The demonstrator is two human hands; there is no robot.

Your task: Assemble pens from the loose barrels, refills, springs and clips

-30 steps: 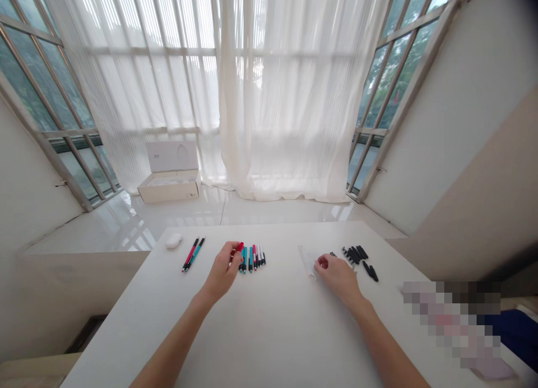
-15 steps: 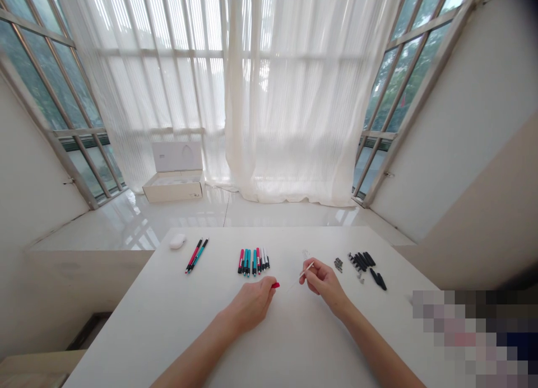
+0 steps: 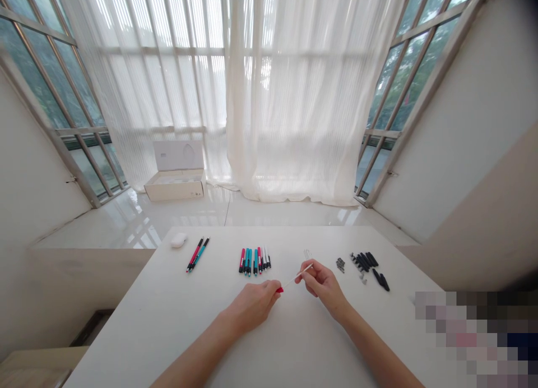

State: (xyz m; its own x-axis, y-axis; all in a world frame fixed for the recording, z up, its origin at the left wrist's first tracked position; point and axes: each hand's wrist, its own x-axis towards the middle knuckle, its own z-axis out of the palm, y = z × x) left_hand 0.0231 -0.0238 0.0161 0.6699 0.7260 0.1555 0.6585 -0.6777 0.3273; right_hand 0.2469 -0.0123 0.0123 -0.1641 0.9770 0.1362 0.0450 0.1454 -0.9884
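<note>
My left hand [image 3: 253, 304] is closed round a red pen barrel [image 3: 279, 290], of which only the tip shows past my fingers. My right hand [image 3: 323, 284] pinches a thin white refill [image 3: 299, 275], whose end meets the red tip. Both hands hover over the white table [image 3: 168, 320] near its middle. Behind them lies a row of red, teal and white pen barrels [image 3: 254, 260]. A few white refills [image 3: 307, 254] lie just beyond my right hand.
Two pens, one red and one teal [image 3: 197, 254], lie at the left with a white earbud case [image 3: 179, 240] beyond them. Small dark parts [image 3: 340, 263] and black caps [image 3: 367, 261] lie at the right. An open white box [image 3: 176, 180] sits on the floor by the curtain.
My left hand took a red barrel from the row and drew back toward me. My right hand lifted a white refill from the pile and brought its end to the barrel's tip.
</note>
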